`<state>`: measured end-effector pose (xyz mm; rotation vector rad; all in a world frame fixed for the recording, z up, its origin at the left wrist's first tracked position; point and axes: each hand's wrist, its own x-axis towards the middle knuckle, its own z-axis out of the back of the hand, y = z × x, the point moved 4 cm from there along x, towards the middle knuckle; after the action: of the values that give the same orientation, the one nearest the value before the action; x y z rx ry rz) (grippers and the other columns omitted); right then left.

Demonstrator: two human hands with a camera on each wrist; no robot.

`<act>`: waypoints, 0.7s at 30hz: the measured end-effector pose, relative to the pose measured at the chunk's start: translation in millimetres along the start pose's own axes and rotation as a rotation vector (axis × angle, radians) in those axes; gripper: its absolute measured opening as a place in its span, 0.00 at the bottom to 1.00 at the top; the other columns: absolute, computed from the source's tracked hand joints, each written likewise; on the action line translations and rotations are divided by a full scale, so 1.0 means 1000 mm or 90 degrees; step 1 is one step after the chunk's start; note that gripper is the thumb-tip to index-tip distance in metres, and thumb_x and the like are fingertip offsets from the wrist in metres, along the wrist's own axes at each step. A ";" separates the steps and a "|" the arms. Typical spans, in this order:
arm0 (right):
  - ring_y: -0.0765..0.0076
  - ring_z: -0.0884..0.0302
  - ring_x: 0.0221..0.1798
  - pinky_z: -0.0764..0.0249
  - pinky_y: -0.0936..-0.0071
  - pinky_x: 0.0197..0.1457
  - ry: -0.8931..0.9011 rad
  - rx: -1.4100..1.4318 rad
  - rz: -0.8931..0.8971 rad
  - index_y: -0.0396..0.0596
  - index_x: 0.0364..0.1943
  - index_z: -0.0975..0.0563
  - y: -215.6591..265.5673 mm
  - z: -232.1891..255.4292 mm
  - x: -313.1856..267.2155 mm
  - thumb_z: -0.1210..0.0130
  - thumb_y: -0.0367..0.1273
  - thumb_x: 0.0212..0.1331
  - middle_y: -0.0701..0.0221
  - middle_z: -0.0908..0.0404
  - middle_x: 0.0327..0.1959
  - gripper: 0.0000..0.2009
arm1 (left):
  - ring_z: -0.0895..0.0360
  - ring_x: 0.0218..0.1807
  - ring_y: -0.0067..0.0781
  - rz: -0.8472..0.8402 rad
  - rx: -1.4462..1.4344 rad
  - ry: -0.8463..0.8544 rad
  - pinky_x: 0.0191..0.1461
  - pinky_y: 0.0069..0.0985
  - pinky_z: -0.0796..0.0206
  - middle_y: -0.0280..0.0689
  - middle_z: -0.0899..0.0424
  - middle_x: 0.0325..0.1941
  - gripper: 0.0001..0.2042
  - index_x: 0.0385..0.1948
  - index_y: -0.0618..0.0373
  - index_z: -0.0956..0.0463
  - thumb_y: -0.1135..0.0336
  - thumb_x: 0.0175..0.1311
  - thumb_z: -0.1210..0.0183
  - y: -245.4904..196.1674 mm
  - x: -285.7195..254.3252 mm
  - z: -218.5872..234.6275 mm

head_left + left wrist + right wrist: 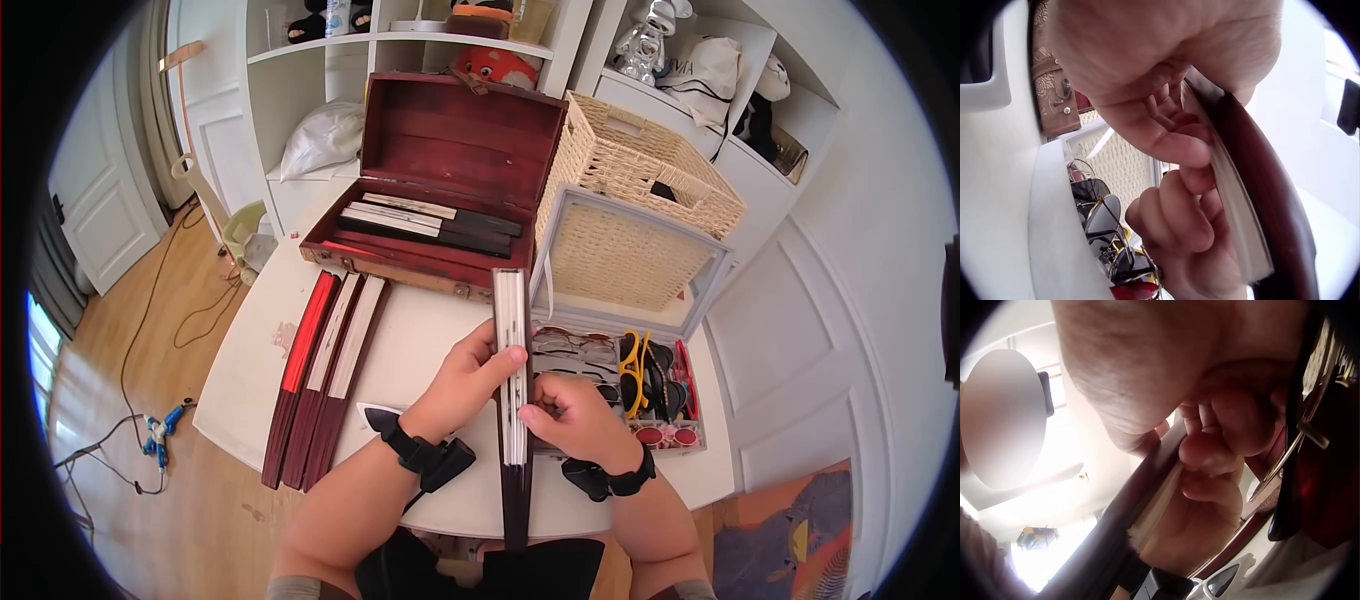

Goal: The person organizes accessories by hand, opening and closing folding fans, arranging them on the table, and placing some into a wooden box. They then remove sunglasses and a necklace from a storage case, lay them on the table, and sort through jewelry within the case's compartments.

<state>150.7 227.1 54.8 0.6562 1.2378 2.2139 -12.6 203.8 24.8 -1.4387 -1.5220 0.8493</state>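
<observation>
A folded folding fan (513, 430) with white pleated paper and dark wooden sticks stands lengthwise before me over the table's front edge. My left hand (468, 375) grips it around the middle, thumb across the paper edge. On the other side my right hand (585, 415) holds it slightly lower, fingers curled and thumb at its edge. In the left wrist view, the fan's glossy dark-red guard (1266, 181) runs past both hands' fingertips. To the left lie three more closed fans side by side, a red-papered one (312, 335) and two white-papered ones (355, 345).
An open dark-red chest (400, 268) with several fans inside stands behind. At right sits a glass-lidded case (700, 425) of several sunglasses, with a woven basket (640, 150) behind. White sunglasses (1225, 581) lie below my left wrist. The white table (235, 385) has a rounded left edge.
</observation>
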 end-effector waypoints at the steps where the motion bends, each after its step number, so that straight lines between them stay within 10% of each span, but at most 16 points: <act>1: 0.71 0.26 0.24 0.30 0.71 0.30 0.013 -0.043 0.011 0.39 0.34 0.23 0.003 0.000 0.000 0.39 0.39 0.65 0.66 0.21 0.24 0.14 | 0.24 0.44 0.17 -0.032 0.046 -0.001 0.47 0.21 0.29 0.29 0.19 0.44 0.17 0.56 0.60 0.27 0.60 0.74 0.42 0.000 0.000 0.001; 21: 0.65 0.23 0.24 0.28 0.69 0.31 -0.024 -0.083 0.049 0.39 0.32 0.23 0.006 0.002 0.000 0.40 0.38 0.65 0.63 0.20 0.24 0.14 | 0.24 0.49 0.21 -0.012 0.086 0.017 0.56 0.25 0.30 0.33 0.18 0.47 0.16 0.52 0.64 0.23 0.60 0.74 0.40 0.001 -0.002 -0.002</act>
<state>150.4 225.4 61.2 0.7000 1.0566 2.3117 -9.9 201.9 24.2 -1.3299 -1.4281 0.9002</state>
